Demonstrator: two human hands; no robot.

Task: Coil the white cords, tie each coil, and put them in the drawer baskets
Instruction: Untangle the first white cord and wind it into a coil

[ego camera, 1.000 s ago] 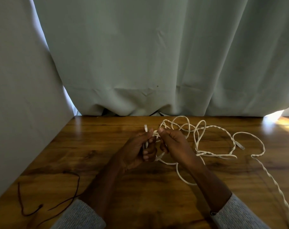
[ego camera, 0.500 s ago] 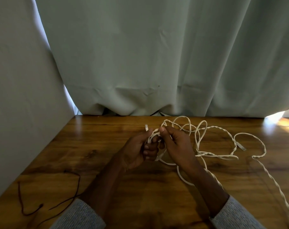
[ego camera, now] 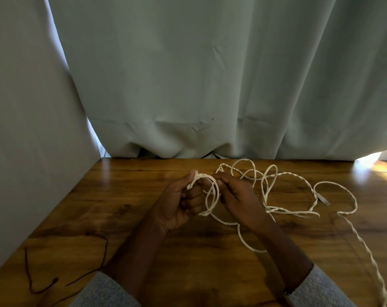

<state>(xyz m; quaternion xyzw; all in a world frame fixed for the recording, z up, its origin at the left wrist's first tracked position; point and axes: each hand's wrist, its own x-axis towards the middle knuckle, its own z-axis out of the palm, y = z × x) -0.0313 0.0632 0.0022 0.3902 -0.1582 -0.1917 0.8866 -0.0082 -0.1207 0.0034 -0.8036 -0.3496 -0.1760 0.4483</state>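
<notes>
Now I see both hands, left [ego camera: 177, 204] and right [ego camera: 239, 196], pinching small loops of white cord [ego camera: 212, 196] mid-frame; the rest sprawls tangled rightward.

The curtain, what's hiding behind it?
Mostly hidden. The grey curtain covers nearly everything behind the wooden table. Only bright light shows at its edges, and something dark peeks out under its hem.

No readable text, label, brand, number or sign is showing anywhere in view.
</notes>
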